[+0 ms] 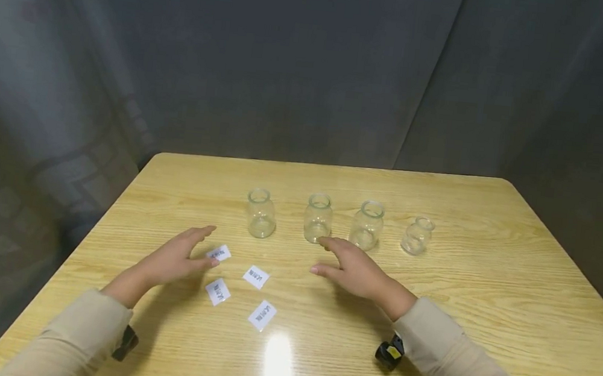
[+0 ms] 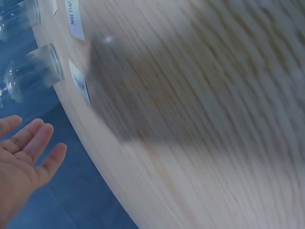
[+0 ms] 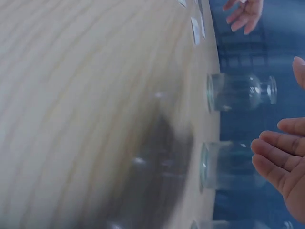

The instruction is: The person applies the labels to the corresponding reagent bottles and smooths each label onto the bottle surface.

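Observation:
Both hands hover over the table, holding nothing. My left hand (image 1: 177,258), fingers extended and thumb apart, is over the left side beside a white paper label (image 1: 220,253); in the left wrist view the hand (image 2: 28,157) shows its palm. Three more printed labels, one (image 1: 256,277), another (image 1: 217,292) and a third (image 1: 262,315), lie to its right. My right hand (image 1: 356,270) has its fingers extended just in front of the middle glass jars, one (image 1: 318,218) and another (image 1: 366,226). In the right wrist view the hand (image 3: 286,157) appears near a jar (image 3: 224,164).
Another glass jar (image 1: 261,214) stands upright at the left of the row, and a smaller round jar (image 1: 417,236) at the right end. The wooden table (image 1: 488,291) has its far edge behind the jars, with grey curtains (image 1: 292,60) beyond.

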`<state>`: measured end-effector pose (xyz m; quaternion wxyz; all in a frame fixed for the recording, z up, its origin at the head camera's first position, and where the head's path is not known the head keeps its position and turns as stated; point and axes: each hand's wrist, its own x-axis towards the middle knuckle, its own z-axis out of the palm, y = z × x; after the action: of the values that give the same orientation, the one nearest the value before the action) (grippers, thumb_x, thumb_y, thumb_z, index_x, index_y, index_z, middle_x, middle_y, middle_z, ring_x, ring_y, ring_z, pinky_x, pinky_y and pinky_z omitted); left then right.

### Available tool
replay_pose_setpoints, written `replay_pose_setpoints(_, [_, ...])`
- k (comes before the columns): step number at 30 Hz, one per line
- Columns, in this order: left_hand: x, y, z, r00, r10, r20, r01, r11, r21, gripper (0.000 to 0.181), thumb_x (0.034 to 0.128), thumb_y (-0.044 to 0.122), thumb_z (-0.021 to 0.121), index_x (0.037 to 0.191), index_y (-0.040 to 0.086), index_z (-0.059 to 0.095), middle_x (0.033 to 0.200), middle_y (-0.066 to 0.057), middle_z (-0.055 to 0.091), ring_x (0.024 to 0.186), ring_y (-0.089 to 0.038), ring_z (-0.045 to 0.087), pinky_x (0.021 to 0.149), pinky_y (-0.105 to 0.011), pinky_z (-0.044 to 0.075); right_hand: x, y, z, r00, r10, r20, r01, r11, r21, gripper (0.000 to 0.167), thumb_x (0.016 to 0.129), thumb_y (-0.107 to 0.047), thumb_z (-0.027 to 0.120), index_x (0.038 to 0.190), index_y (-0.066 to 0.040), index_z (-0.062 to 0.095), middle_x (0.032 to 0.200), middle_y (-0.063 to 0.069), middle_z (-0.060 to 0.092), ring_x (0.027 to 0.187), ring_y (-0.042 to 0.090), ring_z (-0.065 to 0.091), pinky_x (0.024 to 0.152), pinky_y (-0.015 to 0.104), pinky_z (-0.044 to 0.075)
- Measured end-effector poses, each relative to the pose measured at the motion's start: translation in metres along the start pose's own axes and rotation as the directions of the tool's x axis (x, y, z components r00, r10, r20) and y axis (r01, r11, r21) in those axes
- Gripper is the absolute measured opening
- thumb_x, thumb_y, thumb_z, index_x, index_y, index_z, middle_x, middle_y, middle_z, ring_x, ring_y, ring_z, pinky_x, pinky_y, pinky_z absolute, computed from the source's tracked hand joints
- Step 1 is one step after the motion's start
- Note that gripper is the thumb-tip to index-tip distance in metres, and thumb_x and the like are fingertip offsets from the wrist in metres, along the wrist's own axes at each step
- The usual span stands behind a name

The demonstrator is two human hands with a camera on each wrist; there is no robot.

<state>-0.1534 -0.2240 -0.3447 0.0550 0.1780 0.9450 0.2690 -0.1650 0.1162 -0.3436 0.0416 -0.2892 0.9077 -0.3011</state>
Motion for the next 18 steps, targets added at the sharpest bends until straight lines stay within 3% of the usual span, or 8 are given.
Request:
replay_pose_setpoints(11, [0.009, 0.007, 0.011, 0.998, 0.053, 0.035, -0.052, 0.998, -0.028, 0.067, 0.0807, 0.031, 0.059, 0.129, -0.005, 0.030, 0.127, -0.023, 0.037, 0.116, -0.038, 0.032, 0.094, -0.051, 0.027, 0.015, -0.006, 0.025, 0.997, -0.008, 0.079, -0.007, 0.982, 0.187, 0.054, 0.083, -0.030, 0.057, 0.123, 0.002, 0.041, 0.121, 0.014, 0.046, 0.106, 0.026, 0.046, 0.088, 0.038, 0.039])
replay_pose_setpoints(18, [0.013, 0.014, 0.019, 0.995, 0.074, 0.074, -0.072, 0.997, -0.030, 0.058, 0.0806, 0.026, 0.060, 0.125, -0.006, 0.038, 0.125, -0.021, 0.040, 0.115, -0.035, 0.035, 0.094, -0.048, 0.029, 0.025, -0.006, 0.037, 0.993, -0.019, 0.117, -0.010, 0.970, 0.244, 0.052, 0.082, -0.028, 0.057, 0.121, 0.003, 0.043, 0.116, 0.015, 0.050, 0.103, 0.025, 0.049, 0.087, 0.036, 0.039])
